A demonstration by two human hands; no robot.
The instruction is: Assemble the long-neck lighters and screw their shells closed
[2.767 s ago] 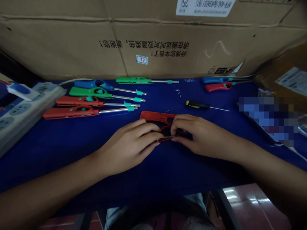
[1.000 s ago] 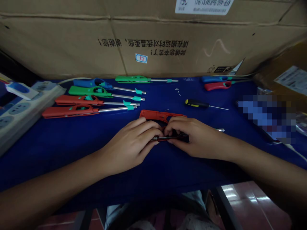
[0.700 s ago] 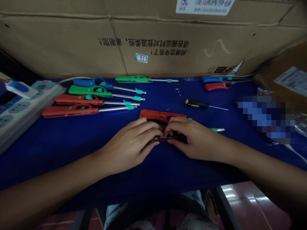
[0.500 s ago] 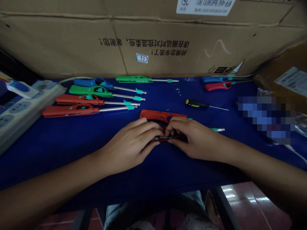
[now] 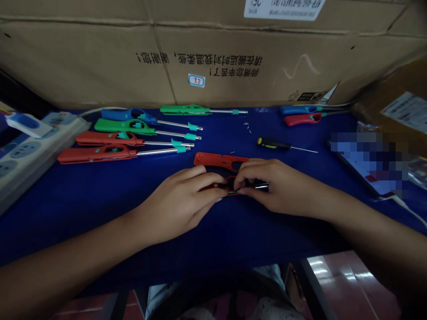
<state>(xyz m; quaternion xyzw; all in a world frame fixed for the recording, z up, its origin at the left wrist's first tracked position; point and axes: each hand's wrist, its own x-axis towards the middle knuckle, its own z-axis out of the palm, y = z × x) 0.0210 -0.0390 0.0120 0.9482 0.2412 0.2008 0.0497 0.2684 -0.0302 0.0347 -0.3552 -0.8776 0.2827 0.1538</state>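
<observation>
An opened red long-nosed lighter [image 5: 232,193] lies between both my hands, mostly covered by fingers. My left hand [image 5: 187,202] is closed on its handle end, with the fingertips bunched at the trigger opening. My right hand [image 5: 275,186] pinches at the same spot with thumb and forefinger; the small part between them is too hidden to name. A short stretch of the lighter's metal tube [image 5: 262,186] shows beneath the right palm. Just beyond the fingers rests a loose red shell half [image 5: 216,160], its inner side up and its right end behind my right hand.
Several taped lighters, including a red one [image 5: 96,154] and a green one [image 5: 185,110], lie at left and back. A screwdriver [image 5: 273,143], tiny screws [image 5: 248,127] and a phone [image 5: 370,175] are further right. A power strip [image 5: 23,151] borders the left; a cardboard box [image 5: 110,66] stands behind.
My right hand has shifted slightly and now covers the shell half's right end and the tube's taped tip. Part of the metal tube shows under its palm. My left hand barely moves.
</observation>
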